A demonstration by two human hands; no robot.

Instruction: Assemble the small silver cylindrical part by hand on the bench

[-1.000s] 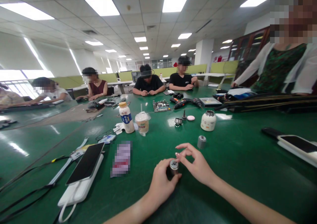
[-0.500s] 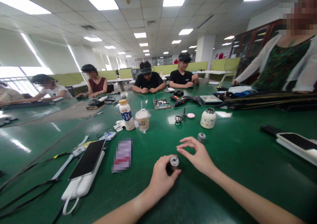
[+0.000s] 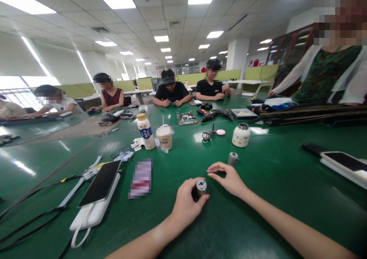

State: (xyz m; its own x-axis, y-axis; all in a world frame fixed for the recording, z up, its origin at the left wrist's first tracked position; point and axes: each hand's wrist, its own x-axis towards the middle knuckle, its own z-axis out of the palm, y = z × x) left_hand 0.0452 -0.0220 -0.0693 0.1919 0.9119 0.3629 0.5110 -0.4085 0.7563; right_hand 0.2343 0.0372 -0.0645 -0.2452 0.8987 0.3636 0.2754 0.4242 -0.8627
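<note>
My left hand [image 3: 187, 199] is wrapped around a small silver metal cylinder [image 3: 201, 187] standing upright on the green table. The cylinder's round top, with a dark hole in it, faces up between thumb and fingers. Just to the right and a little farther off, my right hand [image 3: 229, 179] is in the air with thumb and forefinger brought together in a pinch. Whatever those fingertips hold, if anything, is too small to make out. Behind the right hand stands a second metal cylinder [image 3: 233, 158], untouched.
A white jar [image 3: 241, 135], a lidded drink cup [image 3: 165, 137] and a bottle [image 3: 146, 132] stand beyond my hands. At left lie a phone [image 3: 100, 183] on a white power bank and straps. Farther back are a circuit board [image 3: 186, 118], power drills [image 3: 216, 115] and several people.
My right hand has come down slightly, its thumb and forefinger closer together. My left hand stays around the cylinder.
</note>
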